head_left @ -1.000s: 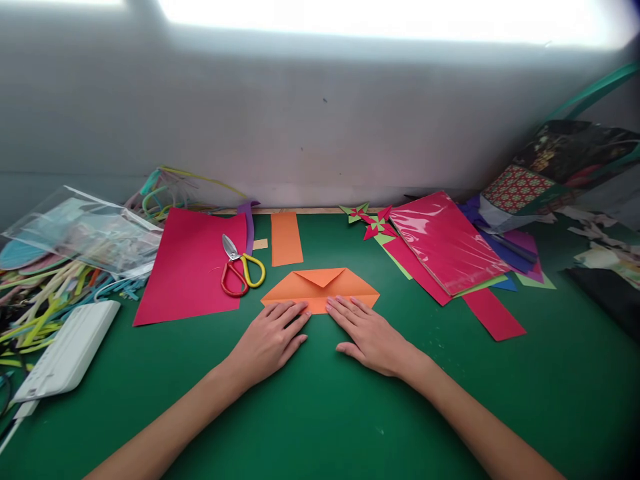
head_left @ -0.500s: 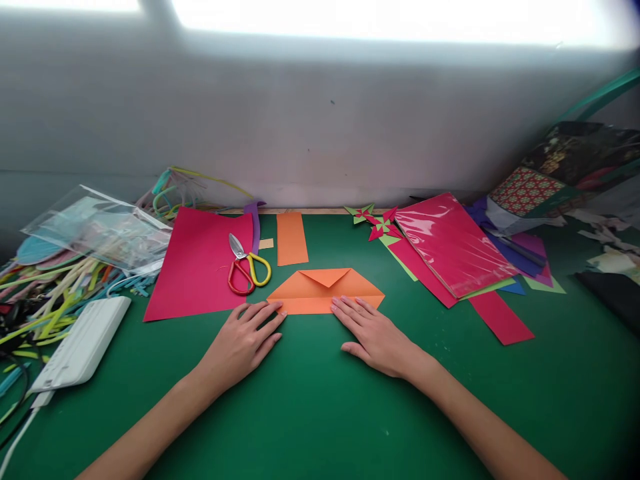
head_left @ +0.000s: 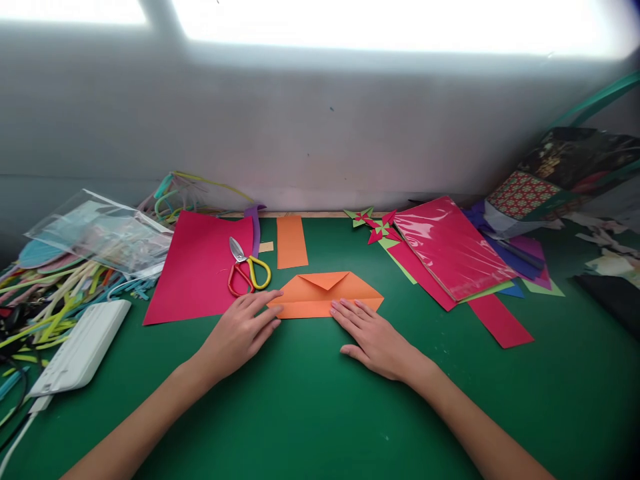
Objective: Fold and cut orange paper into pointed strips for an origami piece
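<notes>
A folded orange paper (head_left: 310, 309) lies on the green table, its top edge turned down into a small triangular flap and a crease running across its lower part. My left hand (head_left: 245, 332) rests at its left end, fingers stretched out and touching the left corner. Flat on the lower right of the paper lies my right hand (head_left: 370, 337), fingers extended and the thumb apart. Scissors (head_left: 243, 267) with one red and one yellow handle lie beyond my left hand, partly on a red sheet (head_left: 195, 267). Neither hand grips anything.
An orange strip (head_left: 292, 241) lies behind the folded paper. To the right are folded paper stars (head_left: 383, 228) and a plastic-wrapped red paper pack (head_left: 453, 250). A white power strip (head_left: 83, 347) and a heap of colourful strips (head_left: 50, 293) lie at left. The wall (head_left: 320, 133) stands behind.
My left hand's fingers have shifted slightly up at the paper's left corner. The right hand stays in place on the paper. The view has tilted up a little.
</notes>
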`<state>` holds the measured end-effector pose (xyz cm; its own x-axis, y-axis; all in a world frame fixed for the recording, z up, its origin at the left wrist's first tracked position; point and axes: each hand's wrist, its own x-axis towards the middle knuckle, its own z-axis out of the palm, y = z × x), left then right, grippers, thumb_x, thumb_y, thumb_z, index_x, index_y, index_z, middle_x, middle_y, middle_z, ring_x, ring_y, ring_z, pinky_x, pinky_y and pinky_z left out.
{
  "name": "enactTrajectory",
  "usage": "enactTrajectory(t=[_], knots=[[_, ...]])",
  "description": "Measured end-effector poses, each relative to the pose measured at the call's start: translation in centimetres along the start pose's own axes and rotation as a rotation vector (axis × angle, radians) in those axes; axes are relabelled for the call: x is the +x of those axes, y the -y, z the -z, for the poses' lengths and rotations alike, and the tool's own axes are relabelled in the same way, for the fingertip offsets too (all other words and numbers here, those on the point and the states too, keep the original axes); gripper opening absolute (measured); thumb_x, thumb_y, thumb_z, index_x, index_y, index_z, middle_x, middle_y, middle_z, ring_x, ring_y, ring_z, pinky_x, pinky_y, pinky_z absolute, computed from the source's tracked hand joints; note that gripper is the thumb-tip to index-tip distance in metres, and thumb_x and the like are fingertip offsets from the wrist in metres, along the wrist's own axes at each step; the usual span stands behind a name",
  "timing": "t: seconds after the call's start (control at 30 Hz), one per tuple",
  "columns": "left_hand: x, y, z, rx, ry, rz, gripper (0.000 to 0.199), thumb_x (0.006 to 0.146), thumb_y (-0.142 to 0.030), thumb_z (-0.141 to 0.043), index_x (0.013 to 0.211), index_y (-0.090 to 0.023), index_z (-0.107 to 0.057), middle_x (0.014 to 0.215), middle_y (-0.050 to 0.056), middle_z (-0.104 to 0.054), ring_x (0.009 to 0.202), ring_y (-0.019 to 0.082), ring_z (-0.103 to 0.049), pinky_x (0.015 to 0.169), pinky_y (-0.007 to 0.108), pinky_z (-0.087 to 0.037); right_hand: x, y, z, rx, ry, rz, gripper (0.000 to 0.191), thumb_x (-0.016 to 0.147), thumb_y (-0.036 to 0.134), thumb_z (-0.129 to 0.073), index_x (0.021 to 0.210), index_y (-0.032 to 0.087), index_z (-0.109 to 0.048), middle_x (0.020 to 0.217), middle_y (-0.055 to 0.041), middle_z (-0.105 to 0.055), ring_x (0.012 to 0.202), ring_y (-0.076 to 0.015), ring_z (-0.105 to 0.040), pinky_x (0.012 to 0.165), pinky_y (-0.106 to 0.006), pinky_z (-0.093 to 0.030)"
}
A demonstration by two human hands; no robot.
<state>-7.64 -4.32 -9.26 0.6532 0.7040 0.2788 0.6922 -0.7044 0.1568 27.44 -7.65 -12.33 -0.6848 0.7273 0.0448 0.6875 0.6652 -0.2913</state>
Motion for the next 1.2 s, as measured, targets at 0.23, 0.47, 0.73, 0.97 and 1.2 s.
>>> enactTrajectory(t=[0.23,0.47,0.73,0.97,1.2], knots=[[8.8,0.4,-1.1,-0.236,-0.081,0.023,0.031,0.110,-0.026,-0.041,0.121,-0.022,-0.070,0.134,0.009,-0.067,0.124,0.024,-0.065,0.106,0.041,-0.054,-0.1,-0.1,0.8,0.025,-0.005,0.048,0.060,0.110,0.046,-0.047,0.165,0.024,-0.035,0.170,-0.0092,-0.037,0.160,-0.0305,-0.029,0.130,-0.057,-0.029],[12.3,0.0,-3.8,-0.291,0.122,-0.302,0.034,0.111,-0.025,-0.042,0.126,-0.024,-0.073,0.138,0.008,-0.069,0.127,0.023,-0.065,0.107,0.039,-0.053,-0.6,-1.0,1.7,0.029,-0.113,0.081,0.035,0.110,0.038,-0.049,0.135,0.024,-0.069,0.156,-0.0087,-0.056,0.153,-0.0308,-0.039,0.129,-0.057,-0.029],[10.4,0.5,-4.4,-0.169,0.188,-0.333,0.039,0.112,-0.028,-0.044,0.146,-0.026,-0.061,0.146,0.006,-0.066,0.141,0.024,-0.056,0.122,0.047,-0.039,-1.0,-2.0,1.9,0.017,-0.147,0.102,0.033,0.108,0.034,-0.051,0.134,0.026,-0.070,0.130,-0.0074,-0.071,0.133,-0.0277,-0.056,0.127,-0.057,-0.032],[8.0,-0.1,-3.2,-0.085,0.173,-0.326,0.036,0.109,-0.031,-0.050,0.142,-0.026,-0.064,0.145,0.008,-0.067,0.141,0.026,-0.055,0.127,0.054,-0.030,-1.3,-3.2,1.7,-0.081,-0.219,0.058,0.031,0.107,0.034,-0.054,0.130,0.025,-0.073,0.147,-0.0066,-0.065,0.149,-0.0324,-0.046,0.130,-0.065,-0.023],[5.0,-0.9,-1.6,-0.142,0.180,-0.364,0.041,0.106,-0.030,-0.056,0.147,-0.030,-0.059,0.140,0.007,-0.069,0.141,0.025,-0.056,0.130,0.053,-0.029,-0.9,-3.1,2.0,-0.164,-0.228,-0.044,0.036,0.105,0.037,-0.059,0.138,0.027,-0.069,0.160,-0.0072,-0.053,0.154,-0.0372,-0.037,0.129,-0.069,-0.022]])
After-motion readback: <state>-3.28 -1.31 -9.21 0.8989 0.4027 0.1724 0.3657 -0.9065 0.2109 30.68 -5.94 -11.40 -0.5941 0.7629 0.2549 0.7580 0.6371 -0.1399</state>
